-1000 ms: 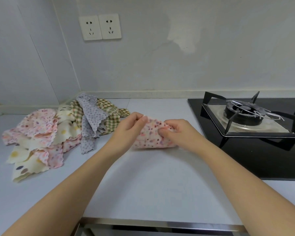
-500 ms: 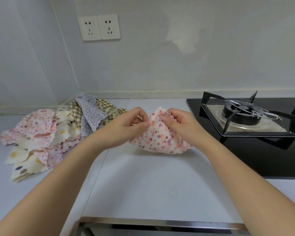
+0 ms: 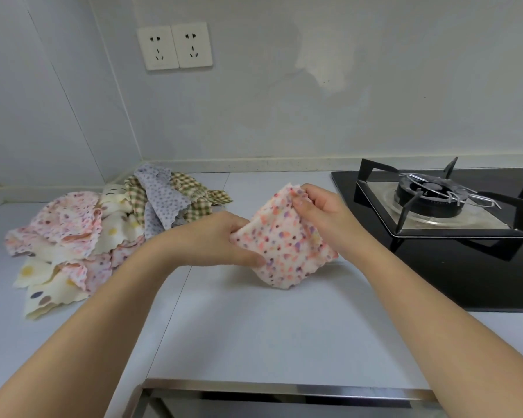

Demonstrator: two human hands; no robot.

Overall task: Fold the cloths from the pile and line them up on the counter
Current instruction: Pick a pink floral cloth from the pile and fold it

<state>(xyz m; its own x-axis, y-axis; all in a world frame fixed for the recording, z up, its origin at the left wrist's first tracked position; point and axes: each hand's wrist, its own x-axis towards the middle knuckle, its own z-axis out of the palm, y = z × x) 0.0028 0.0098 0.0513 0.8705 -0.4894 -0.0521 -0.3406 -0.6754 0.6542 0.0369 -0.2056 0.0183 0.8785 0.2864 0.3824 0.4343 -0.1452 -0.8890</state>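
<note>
"Spotted cloth (image 3: 287,251), where is it?"
"Just left of the gas stove (image 3: 429,203), held up over the smooth pale counter (image 3: 254,327). The left hand (image 3: 221,239) pinches its left edge and the right hand (image 3: 320,206) pinches the top corner. It sags between them, soft and fleecy, white with pink, orange and purple dots, its hem wavy."
"And the pile (image 3: 82,236)?"
"Farther left of the gas stove, crumpled: floral pink, cream with big dots, green check, grey sprigged, all scallop-edged."
"The gas stove itself?"
"Glossy black glass, angular black pan supports. Two white sockets (image 3: 174,46) are on the wall above and left of it."
</note>
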